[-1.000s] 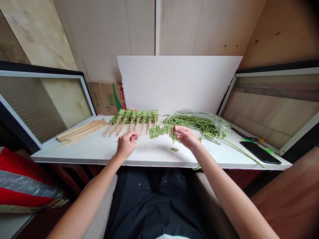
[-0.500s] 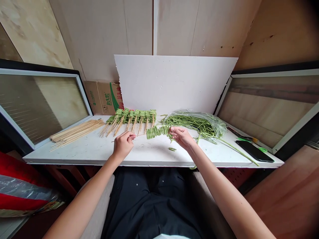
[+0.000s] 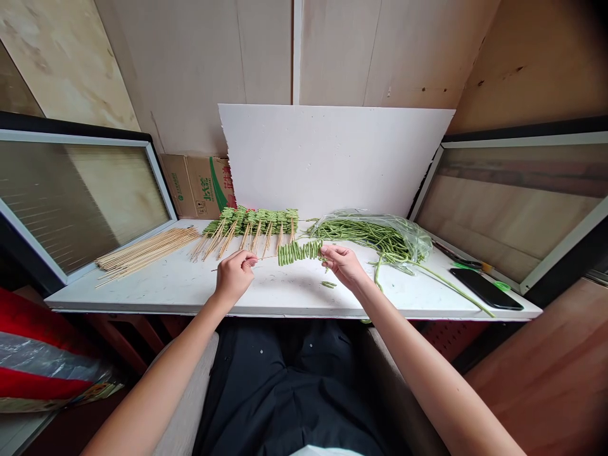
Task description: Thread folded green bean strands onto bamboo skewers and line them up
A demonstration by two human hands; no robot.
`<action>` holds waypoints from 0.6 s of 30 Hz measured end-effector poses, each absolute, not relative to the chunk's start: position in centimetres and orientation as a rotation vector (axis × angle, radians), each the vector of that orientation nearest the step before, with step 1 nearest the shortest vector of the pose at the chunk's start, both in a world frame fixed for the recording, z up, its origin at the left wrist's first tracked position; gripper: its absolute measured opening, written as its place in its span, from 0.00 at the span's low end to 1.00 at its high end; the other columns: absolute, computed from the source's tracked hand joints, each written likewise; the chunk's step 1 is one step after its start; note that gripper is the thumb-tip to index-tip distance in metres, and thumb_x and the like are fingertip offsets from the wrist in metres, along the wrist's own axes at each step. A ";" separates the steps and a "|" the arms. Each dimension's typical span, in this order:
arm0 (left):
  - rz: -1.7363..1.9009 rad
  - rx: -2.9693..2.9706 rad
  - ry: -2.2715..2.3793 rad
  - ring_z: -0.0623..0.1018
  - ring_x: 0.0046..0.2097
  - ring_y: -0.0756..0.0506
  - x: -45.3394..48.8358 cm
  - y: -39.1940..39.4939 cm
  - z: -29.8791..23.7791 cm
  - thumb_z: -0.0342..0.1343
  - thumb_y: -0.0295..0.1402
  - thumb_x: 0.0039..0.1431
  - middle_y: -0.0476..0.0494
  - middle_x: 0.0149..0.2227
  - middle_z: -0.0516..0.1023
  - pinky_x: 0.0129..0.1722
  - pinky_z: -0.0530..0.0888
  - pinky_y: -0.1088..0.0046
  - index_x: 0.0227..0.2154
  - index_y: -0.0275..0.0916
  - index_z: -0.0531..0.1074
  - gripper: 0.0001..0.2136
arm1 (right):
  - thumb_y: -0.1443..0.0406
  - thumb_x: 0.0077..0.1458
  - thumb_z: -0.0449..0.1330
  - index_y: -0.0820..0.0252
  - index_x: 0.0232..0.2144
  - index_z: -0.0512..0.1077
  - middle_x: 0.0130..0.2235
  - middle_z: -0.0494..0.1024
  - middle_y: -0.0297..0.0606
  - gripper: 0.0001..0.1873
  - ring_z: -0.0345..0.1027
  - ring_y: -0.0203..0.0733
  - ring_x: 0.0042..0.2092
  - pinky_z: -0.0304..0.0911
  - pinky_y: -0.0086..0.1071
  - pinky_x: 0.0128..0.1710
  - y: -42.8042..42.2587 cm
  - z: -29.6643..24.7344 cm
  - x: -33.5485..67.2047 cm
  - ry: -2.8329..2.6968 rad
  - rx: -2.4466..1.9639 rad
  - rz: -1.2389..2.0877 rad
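My left hand (image 3: pixel 236 271) is closed around the bare end of a thin wooden skewer (image 3: pixel 267 257). Threaded crosswise on the skewer is a row of short green bean pieces (image 3: pixel 299 252), packed side by side. At the row's right end, the fingers of my right hand (image 3: pixel 342 262) pinch a green bean piece, mostly covered by the fingertips. Below the row, a few cut bean pieces (image 3: pixel 328 284) lie loose on the white table (image 3: pixel 280 297). Behind my hands, finished bean skewers (image 3: pixel 256 220) are stacked with their sticks pointing toward me.
Bare skewers (image 3: pixel 147 249) lie in a pile on the left. Long green beans (image 3: pixel 365 234) spill from a clear plastic bag at the back right. A black phone (image 3: pixel 484 288) rests near the right edge. A cardboard box (image 3: pixel 197 187) and a white board (image 3: pixel 337 158) stand behind.
My right hand has shifted slightly left and down, closer against the end of the bean row. My left hand keeps its hold on the skewer, almost unmoved.
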State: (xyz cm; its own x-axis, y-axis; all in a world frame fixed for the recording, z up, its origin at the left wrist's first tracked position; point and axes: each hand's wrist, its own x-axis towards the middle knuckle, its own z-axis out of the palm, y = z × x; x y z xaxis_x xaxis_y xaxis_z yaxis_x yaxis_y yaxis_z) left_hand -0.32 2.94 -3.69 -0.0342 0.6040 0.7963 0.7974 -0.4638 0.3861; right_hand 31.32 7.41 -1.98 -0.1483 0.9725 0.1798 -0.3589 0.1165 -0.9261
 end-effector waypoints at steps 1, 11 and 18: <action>-1.507 -2.041 -1.505 0.84 0.36 0.42 -0.3 2.9 -3.7 0.52 0.23 0.59 0.45 0.33 0.85 0.37 0.76 0.69 0.32 0.42 0.78 0.11 | 0.55 0.37 0.82 0.58 0.29 0.84 0.34 0.82 0.39 0.19 0.73 0.38 0.36 0.70 0.31 0.34 7.4 -2.0 31.3 -1.126 -0.746 1.368; -1.507 -2.353 -1.533 0.83 0.34 0.43 0.6 3.2 -3.9 0.54 0.30 0.64 0.44 0.32 0.85 0.36 0.76 0.69 0.35 0.41 0.79 0.08 | 0.52 0.41 0.80 0.57 0.33 0.82 0.33 0.82 0.38 0.21 0.76 0.40 0.35 0.74 0.32 0.34 8.1 -0.9 32.6 -1.128 -0.765 1.300; -1.276 -2.669 -1.807 0.83 0.29 0.42 -1.4 3.8 -3.6 0.57 0.35 0.62 0.45 0.27 0.83 0.32 0.78 0.68 0.30 0.42 0.81 0.09 | 0.53 0.42 0.80 0.55 0.35 0.82 0.37 0.85 0.40 0.21 0.80 0.43 0.38 0.75 0.32 0.33 9.5 -0.8 35.1 -1.083 -0.837 1.229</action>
